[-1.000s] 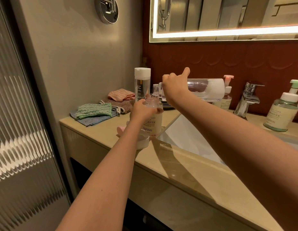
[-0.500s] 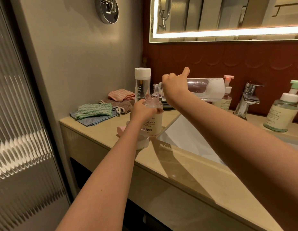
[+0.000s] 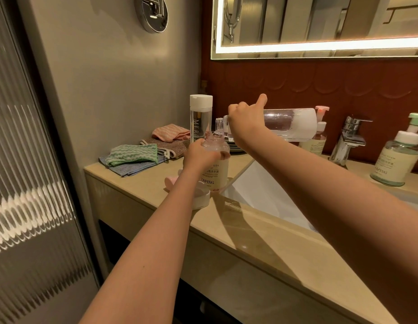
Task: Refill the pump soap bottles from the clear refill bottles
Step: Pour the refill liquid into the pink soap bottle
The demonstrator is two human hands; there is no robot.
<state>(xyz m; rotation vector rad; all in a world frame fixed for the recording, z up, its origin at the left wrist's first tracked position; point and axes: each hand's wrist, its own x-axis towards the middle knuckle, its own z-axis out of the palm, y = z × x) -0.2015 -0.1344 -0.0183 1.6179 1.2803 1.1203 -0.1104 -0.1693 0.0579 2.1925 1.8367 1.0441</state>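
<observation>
R hand [image 3: 246, 123] grips clear refill bottle [image 3: 290, 123]: long axis approx. horizontal, mouth at left end, just above pump soap bottle [image 3: 215, 169] neck. L hand [image 3: 198, 156] grips latter.

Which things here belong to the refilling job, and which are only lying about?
Job: tilted refill bottle, open soap bottle, loose pump top, capped clear bottle, green pump bottle, pink pump bottle.
Lying about: folded cloths, tap, mirror.

On counter [image 3: 273, 242] left of basin [image 3: 261, 190]: uncapped pump bottle [image 3: 215, 169], refill bottle [image 3: 287, 123] tipped over its neck (mouth above mouth). Behind, capped bottle [image 3: 200, 118]; further left, folded cloths [image 3: 135, 155]. Right of faucet [image 3: 346, 141], second pump bottle [image 3: 398, 160].
</observation>
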